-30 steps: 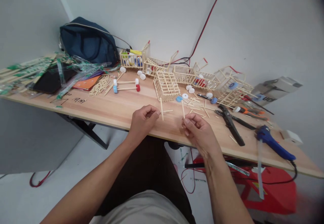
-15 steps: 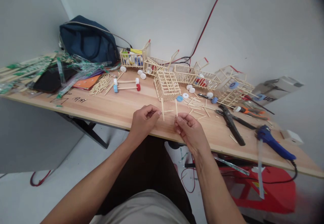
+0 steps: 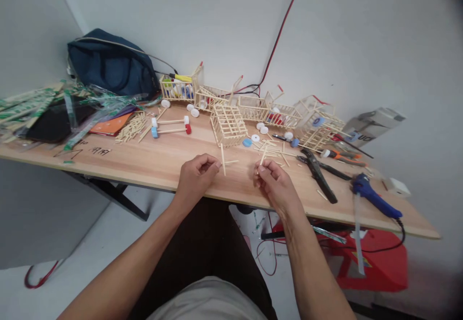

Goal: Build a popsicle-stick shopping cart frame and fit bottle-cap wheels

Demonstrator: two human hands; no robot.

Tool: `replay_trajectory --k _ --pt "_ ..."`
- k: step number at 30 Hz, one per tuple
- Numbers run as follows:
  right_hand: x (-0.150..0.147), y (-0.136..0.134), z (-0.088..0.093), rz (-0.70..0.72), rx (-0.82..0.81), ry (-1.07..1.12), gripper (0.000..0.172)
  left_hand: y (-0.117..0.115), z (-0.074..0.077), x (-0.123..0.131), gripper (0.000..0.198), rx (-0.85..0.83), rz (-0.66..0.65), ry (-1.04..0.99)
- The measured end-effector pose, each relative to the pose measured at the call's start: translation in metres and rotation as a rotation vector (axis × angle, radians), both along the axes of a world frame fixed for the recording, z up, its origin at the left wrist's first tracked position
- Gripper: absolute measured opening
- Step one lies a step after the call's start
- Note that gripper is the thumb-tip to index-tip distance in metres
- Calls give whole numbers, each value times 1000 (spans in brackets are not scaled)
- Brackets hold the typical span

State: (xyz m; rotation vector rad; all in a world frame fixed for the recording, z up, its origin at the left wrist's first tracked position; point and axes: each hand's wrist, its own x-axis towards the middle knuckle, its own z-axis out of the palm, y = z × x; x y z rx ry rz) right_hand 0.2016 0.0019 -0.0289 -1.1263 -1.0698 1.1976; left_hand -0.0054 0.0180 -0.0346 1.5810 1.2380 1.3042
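Observation:
My left hand [image 3: 198,178] is closed in a pinch beside an upright-looking wooden stick [image 3: 223,160]; what its fingertips hold, if anything, is hidden. A shorter stick [image 3: 232,161] runs rightward from that stick, though I cannot tell whether the two are joined. Between thumb and fingers, my right hand [image 3: 273,180] grips another thin wooden stick [image 3: 263,156], tilted with its upper end to the right. Just beyond both hands stands a small cart basket [image 3: 228,125] built of wooden sticks.
Loose cut sticks [image 3: 277,151], bottle caps [image 3: 247,142], a cutter [image 3: 318,175] and a blue glue gun [image 3: 376,197] lie to the right. More stick carts [image 3: 213,97] line the wall. Capped axles [image 3: 171,130], a stick pile [image 3: 133,127] and a blue bag [image 3: 112,64] are left.
My right hand has moved to the right, away from my left hand, and its stick has tilted rightward. The camera view has turned slightly to the right.

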Motion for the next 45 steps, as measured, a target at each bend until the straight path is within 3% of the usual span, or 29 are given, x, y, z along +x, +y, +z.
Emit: replay_trajectory --k 10,16,25,31,36,45 --pt "17 3 4 94 -58 -131 32 2 4 0 16 -25 -66 12" --pt "16 1 7 109 -43 -186 54 2 4 1 15 -15 -79 37" --pt "19 5 -3 36 23 -112 42 3 3 1 18 -46 -83 45" --pt "18 2 9 11 3 1 38 6 6 8 19 -61 -166 90" --pt "9 3 21 77 7 -75 32 9 8 13 17 -30 -225 157" --pt "0 15 16 75 -29 -79 32 8 9 11 17 -2 -265 220"
